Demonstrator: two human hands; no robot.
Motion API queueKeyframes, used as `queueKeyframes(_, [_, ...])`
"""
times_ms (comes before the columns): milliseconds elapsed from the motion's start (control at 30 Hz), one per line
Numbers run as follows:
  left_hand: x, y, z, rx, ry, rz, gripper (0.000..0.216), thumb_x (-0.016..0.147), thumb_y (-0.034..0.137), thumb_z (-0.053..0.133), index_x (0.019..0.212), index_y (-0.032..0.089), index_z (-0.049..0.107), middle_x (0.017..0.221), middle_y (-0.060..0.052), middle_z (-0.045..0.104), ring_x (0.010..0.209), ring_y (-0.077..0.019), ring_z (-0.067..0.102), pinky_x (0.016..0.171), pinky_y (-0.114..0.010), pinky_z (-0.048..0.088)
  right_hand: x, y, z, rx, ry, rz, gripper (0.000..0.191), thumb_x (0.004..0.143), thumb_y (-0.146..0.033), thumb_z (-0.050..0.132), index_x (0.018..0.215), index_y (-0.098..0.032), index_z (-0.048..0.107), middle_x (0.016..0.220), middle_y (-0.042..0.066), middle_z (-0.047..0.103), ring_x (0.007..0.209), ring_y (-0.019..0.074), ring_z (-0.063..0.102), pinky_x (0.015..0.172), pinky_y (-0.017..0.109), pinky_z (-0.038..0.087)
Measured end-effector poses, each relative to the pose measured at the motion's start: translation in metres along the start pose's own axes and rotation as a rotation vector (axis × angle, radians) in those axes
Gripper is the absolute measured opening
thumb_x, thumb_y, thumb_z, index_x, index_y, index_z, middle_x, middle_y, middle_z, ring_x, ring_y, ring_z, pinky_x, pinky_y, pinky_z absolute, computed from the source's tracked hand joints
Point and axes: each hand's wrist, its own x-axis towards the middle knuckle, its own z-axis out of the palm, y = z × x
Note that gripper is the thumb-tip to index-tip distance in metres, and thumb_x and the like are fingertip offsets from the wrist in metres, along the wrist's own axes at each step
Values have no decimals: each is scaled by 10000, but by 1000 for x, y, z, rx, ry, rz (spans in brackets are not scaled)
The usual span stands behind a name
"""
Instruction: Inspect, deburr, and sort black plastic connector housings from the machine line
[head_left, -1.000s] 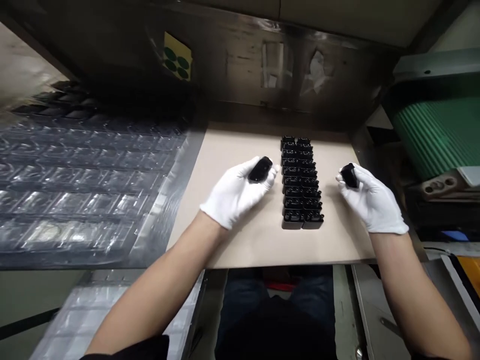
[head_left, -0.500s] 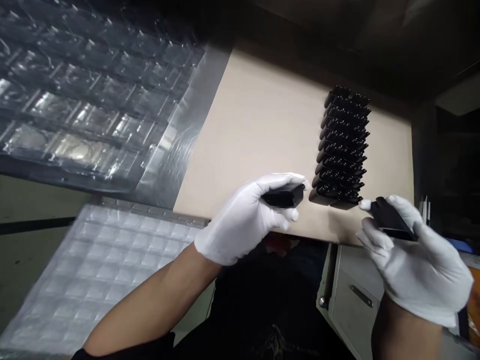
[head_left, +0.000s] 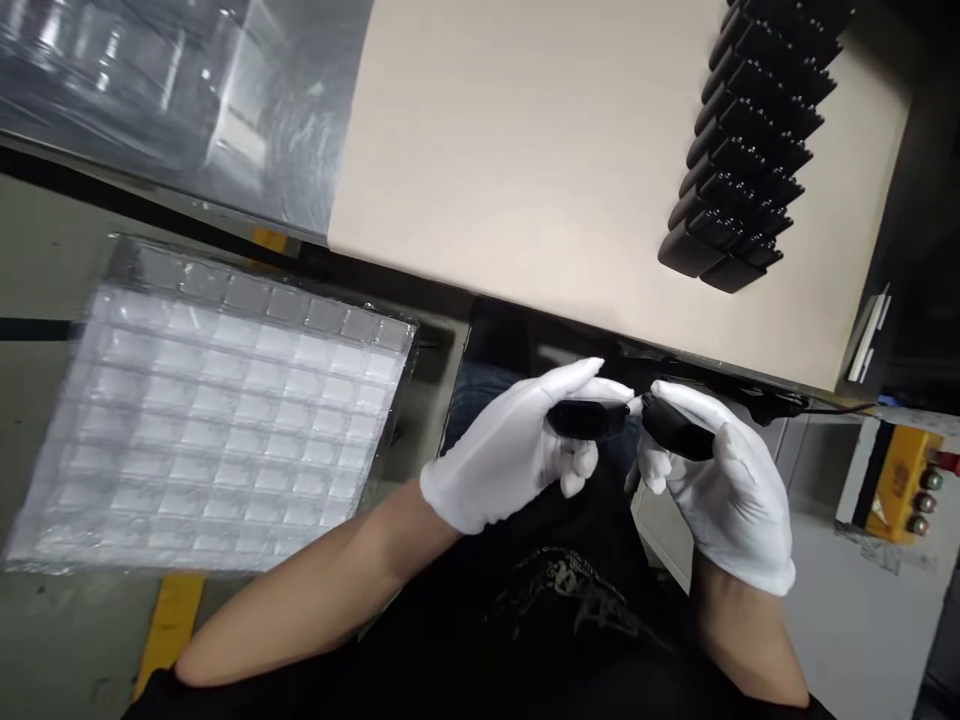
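Note:
Both my hands wear white gloves and are held over my lap, below the table's front edge. My left hand [head_left: 510, 455] is closed round a small black plastic part [head_left: 586, 419]. My right hand [head_left: 724, 480] is closed round a second black part [head_left: 675, 428]. The two parts' ends nearly touch between my fingertips. A block of several more black parts [head_left: 742, 150] stands in two rows on the beige table top [head_left: 510, 170], up at the right.
A clear blister tray [head_left: 225, 410] with several empty pockets lies low at my left. More clear trays [head_left: 150, 90] rest at the upper left beside the table. A yellow control box [head_left: 904, 480] with buttons sits at the right.
My hands drew back from beside the block of parts, off the table and down to my lap, and came together. The view tipped downward.

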Motion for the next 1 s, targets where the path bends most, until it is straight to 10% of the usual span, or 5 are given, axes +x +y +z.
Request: queueKeyframes(1000, [-4, -26, 6, 189, 131, 40, 468, 1040, 558, 636, 1101, 146, 848, 485, -14, 549, 394, -113, 457, 429, -219, 409, -12, 16, 4, 152, 100, 61, 349, 926, -446, 837, 1185, -212, 844, 680, -11, 696, 585, 134, 599, 639, 308, 511])
